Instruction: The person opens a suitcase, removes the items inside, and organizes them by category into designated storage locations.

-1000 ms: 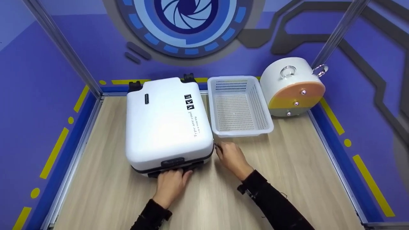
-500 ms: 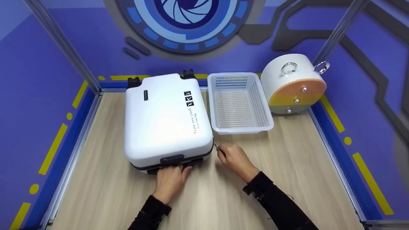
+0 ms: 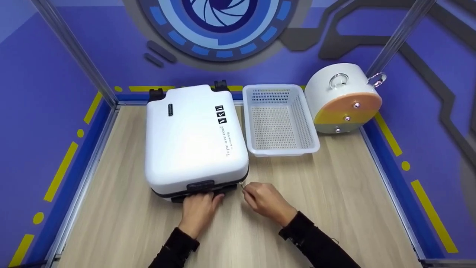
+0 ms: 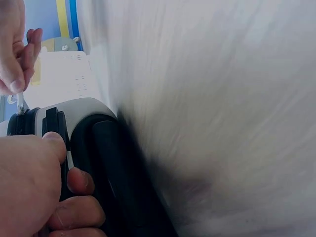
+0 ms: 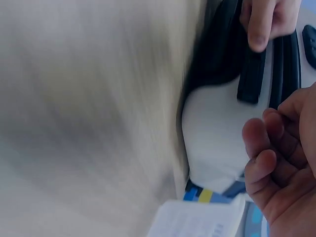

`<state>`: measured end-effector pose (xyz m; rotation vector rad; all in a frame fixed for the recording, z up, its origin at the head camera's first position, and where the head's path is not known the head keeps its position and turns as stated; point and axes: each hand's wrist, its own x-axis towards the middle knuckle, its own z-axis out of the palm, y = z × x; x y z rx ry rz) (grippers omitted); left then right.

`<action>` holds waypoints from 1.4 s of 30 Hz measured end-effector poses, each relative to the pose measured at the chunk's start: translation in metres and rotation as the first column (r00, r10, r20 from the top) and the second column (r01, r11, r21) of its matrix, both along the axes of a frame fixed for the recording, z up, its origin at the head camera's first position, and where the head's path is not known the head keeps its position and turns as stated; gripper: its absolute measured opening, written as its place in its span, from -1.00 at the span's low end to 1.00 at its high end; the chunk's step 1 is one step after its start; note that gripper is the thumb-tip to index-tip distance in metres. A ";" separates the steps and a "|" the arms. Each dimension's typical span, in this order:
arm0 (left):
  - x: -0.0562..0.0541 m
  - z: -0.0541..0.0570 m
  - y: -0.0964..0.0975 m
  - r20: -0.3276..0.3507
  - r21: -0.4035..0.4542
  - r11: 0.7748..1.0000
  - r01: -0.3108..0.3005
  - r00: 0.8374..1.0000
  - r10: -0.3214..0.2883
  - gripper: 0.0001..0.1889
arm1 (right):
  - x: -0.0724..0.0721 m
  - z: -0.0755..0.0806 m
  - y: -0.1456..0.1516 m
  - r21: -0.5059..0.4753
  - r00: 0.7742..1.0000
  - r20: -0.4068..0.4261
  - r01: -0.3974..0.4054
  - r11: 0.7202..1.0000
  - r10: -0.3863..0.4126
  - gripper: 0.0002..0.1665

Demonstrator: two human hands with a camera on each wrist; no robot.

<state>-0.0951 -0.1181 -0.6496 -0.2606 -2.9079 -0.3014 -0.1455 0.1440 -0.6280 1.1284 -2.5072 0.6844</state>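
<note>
A white hard-shell suitcase (image 3: 193, 137) lies flat on the table, its wheels toward the back wall. My left hand (image 3: 199, 212) grips the black carry handle (image 4: 59, 133) on its near side; the left wrist view shows the fingers curled round it. At the near right corner my right hand (image 3: 267, 201) pinches a small metal zipper pull (image 3: 241, 184) on the black zipper (image 4: 24, 123). In the right wrist view the fingertips of my right hand (image 5: 286, 163) are curled beside the zipper line, and the pull itself is hidden there.
A white perforated plastic basket (image 3: 280, 152) stands right of the suitcase. Behind it to the right sits a round white container (image 3: 329, 85) with a striped orange, yellow and green front and ring handles. Blue-purple walls with metal frame edges (image 3: 394, 44) enclose the table (image 3: 334, 193).
My right hand has moved the zipper pull along the suitcase's edge, from its right side round the corner to the near side. The left hand keeps its hold on the handle.
</note>
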 end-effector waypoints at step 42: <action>-0.002 0.018 -0.004 0.083 0.260 0.964 0.048 0.994 -0.072 -0.62 | -0.019 0.037 -0.015 -0.231 0.966 0.210 0.197 0.953 -0.149 -0.87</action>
